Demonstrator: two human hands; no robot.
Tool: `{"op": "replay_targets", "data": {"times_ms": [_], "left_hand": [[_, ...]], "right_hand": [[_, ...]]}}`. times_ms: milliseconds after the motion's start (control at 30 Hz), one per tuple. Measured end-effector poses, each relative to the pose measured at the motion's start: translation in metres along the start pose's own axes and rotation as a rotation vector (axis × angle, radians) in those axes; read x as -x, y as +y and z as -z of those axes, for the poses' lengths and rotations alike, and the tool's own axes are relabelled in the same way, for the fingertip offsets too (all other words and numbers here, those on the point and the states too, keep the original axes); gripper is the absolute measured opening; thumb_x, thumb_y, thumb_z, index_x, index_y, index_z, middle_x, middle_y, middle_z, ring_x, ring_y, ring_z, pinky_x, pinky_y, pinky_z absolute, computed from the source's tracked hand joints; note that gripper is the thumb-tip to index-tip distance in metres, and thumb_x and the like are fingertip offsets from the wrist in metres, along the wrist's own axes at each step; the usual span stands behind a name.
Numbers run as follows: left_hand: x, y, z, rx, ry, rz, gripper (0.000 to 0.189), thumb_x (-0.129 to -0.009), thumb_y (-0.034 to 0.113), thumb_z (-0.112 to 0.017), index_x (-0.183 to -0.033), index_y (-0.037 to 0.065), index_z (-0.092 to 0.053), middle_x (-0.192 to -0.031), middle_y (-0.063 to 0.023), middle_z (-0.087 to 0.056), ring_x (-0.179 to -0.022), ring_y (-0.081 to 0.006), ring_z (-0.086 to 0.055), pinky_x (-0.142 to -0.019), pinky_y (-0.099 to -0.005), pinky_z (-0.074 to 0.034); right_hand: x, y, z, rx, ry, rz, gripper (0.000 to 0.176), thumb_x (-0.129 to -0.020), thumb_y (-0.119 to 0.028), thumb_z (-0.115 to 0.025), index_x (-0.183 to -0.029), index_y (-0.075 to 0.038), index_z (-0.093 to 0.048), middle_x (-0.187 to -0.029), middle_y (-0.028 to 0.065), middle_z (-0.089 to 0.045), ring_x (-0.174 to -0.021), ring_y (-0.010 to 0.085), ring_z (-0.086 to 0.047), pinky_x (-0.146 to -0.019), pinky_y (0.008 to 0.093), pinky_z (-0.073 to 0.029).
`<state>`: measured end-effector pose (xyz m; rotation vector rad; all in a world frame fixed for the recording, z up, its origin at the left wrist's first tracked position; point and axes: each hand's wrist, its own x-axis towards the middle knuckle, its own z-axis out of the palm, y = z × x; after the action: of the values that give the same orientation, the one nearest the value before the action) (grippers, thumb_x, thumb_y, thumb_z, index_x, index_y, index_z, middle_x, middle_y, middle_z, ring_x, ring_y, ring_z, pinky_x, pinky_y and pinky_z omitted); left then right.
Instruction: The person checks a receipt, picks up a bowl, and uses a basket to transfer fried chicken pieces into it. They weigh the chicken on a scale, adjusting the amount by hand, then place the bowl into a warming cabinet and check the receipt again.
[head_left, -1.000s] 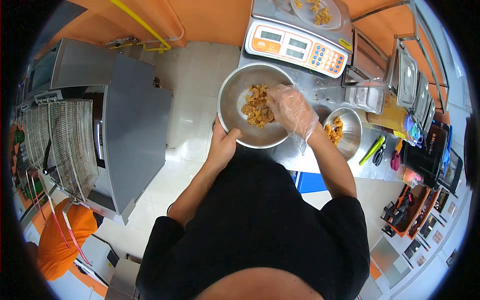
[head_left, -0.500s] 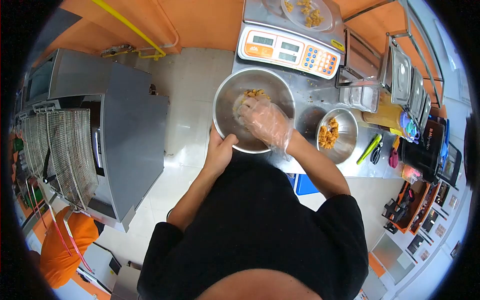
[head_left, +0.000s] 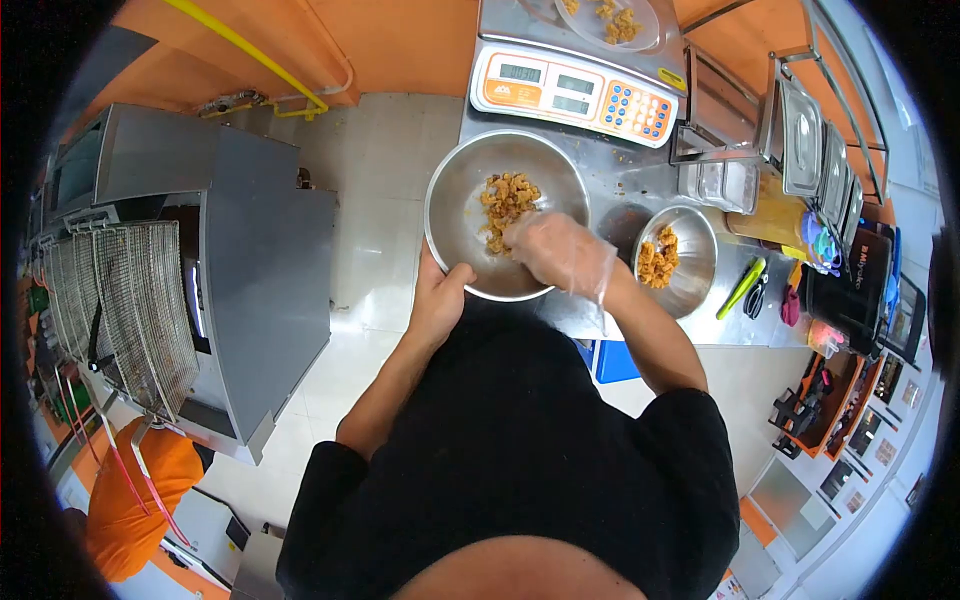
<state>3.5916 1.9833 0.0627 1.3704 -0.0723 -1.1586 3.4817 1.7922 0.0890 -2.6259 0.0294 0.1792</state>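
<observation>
My left hand (head_left: 437,298), bare, grips the near left rim of a large steel bowl (head_left: 455,215) at the counter's edge. Golden-brown fried pieces (head_left: 508,200) lie in the middle of that bowl. My right hand (head_left: 560,250) wears a clear plastic glove and is over the bowl's right side, its curled fingertips at the edge of the pieces; what they hold, if anything, is hidden. To the right, a smaller steel bowl (head_left: 697,272) contains more fried pieces (head_left: 657,260).
Behind the bowl stands a scale (head_left: 575,95) bearing a clear container with fried pieces. Green-handled tool (head_left: 741,288), scissors (head_left: 757,297) and a metal rack (head_left: 730,155) are at the right. A fryer with baskets (head_left: 125,310) and a person in orange (head_left: 135,500) are left.
My right hand has moved right and slightly down from the bowl's middle, uncovering the fried pieces there. My left hand stays on the rim.
</observation>
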Motion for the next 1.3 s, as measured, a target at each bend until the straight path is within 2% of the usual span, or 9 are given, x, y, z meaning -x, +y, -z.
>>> {"op": "replay_targets", "data": {"times_ms": [133, 200, 367, 533, 600, 833, 1033, 1200, 1300], "left_hand": [[0.000, -0.006, -0.001, 0.032, 0.018, -0.133, 0.074, -0.074, -0.009, -0.048, -0.146, 0.001, -0.035, -0.132, -0.0098, -0.051, -0.121, -0.0194, -0.051, -0.100, -0.0316, -0.043], [0.001, -0.005, -0.002, 0.044, 0.023, -0.130, 0.074, -0.074, -0.008, -0.048, -0.146, 0.001, -0.035, -0.132, -0.0100, -0.051, -0.122, -0.0200, -0.050, -0.101, -0.0319, -0.042], [0.003, 0.003, -0.008, -0.017, 0.015, -0.123, 0.067, -0.077, -0.008, -0.050, -0.142, 0.001, -0.040, -0.120, -0.0090, -0.058, -0.107, -0.0171, -0.056, -0.090, -0.0310, -0.047], [0.002, 0.001, -0.005, 0.008, 0.002, -0.088, 0.070, -0.076, -0.009, -0.048, -0.144, 0.001, -0.036, -0.127, -0.0101, -0.053, -0.112, -0.0181, -0.054, -0.097, -0.0325, -0.045], [0.001, -0.002, -0.003, 0.003, 0.004, -0.121, 0.070, -0.076, -0.008, -0.048, -0.144, 0.001, -0.036, -0.127, -0.0103, -0.053, -0.113, -0.0183, -0.054, -0.097, -0.0323, -0.045], [-0.004, -0.001, -0.004, 0.029, -0.003, -0.114, 0.071, -0.076, -0.009, -0.046, -0.145, 0.001, -0.035, -0.130, -0.0108, -0.053, -0.119, -0.0195, -0.052, -0.101, -0.0318, -0.042], [-0.002, 0.005, -0.007, 0.032, -0.014, -0.108, 0.071, -0.077, -0.009, -0.046, -0.146, 0.000, -0.032, -0.130, -0.0114, -0.053, -0.120, -0.0195, -0.052, -0.102, -0.0322, -0.042], [-0.001, 0.009, -0.008, 0.028, -0.021, -0.084, 0.071, -0.078, -0.008, -0.047, -0.147, 0.001, -0.031, -0.129, -0.0119, -0.053, -0.119, -0.0193, -0.053, -0.101, -0.0328, -0.043], [0.001, 0.010, -0.010, 0.039, 0.012, -0.100, 0.068, -0.078, -0.007, -0.049, -0.144, 0.000, -0.036, -0.120, -0.0095, -0.056, -0.105, -0.0165, -0.055, -0.089, -0.0302, -0.047]], "right_hand": [[-0.004, 0.003, 0.035, 0.078, 0.074, -0.214, 0.010, -0.083, -0.007, -0.059, -0.086, 0.000, -0.065, -0.084, 0.0193, -0.066, -0.082, 0.0394, -0.065, -0.075, 0.0458, -0.053], [-0.003, 0.004, 0.037, 0.050, 0.265, -0.245, 0.012, -0.081, -0.006, -0.061, -0.090, 0.000, -0.066, -0.083, 0.0208, -0.065, -0.082, 0.0366, -0.067, -0.076, 0.0460, -0.056], [-0.020, -0.003, 0.019, 0.122, 0.274, -0.341, 0.015, -0.083, -0.011, -0.064, -0.091, 0.000, -0.068, -0.090, 0.0220, -0.065, -0.084, 0.0377, -0.067, -0.077, 0.0447, -0.056], [-0.029, 0.003, 0.006, 0.125, 0.249, -0.372, 0.016, -0.082, -0.014, -0.065, -0.090, 0.000, -0.069, -0.091, 0.0219, -0.067, -0.087, 0.0373, -0.067, -0.079, 0.0436, -0.056], [-0.029, 0.007, 0.006, 0.036, 0.179, -0.439, 0.019, -0.085, -0.012, -0.065, -0.100, 0.000, -0.069, -0.091, 0.0228, -0.066, -0.087, 0.0400, -0.066, -0.082, 0.0468, -0.054], [-0.013, 0.013, 0.032, -0.185, 0.450, -0.233, 0.010, -0.086, -0.008, -0.065, -0.092, 0.000, -0.067, -0.091, 0.0217, -0.067, -0.087, 0.0408, -0.065, -0.079, 0.0465, -0.053], [-0.010, 0.008, 0.047, -0.192, 0.214, -0.308, 0.006, -0.086, -0.007, -0.064, -0.088, -0.001, -0.065, -0.089, 0.0203, -0.066, -0.085, 0.0396, -0.064, -0.078, 0.0457, -0.052], [-0.011, 0.003, 0.024, 0.002, -0.054, -0.121, 0.015, -0.084, -0.015, -0.068, -0.090, -0.002, -0.065, -0.091, 0.0201, -0.066, -0.089, 0.0386, -0.065, -0.080, 0.0456, -0.051], [-0.014, -0.008, 0.022, 0.064, -0.132, -0.270, 0.019, -0.083, -0.018, -0.070, -0.095, -0.003, -0.067, -0.093, 0.0200, -0.066, -0.091, 0.0378, -0.065, -0.083, 0.0454, -0.052]]}}
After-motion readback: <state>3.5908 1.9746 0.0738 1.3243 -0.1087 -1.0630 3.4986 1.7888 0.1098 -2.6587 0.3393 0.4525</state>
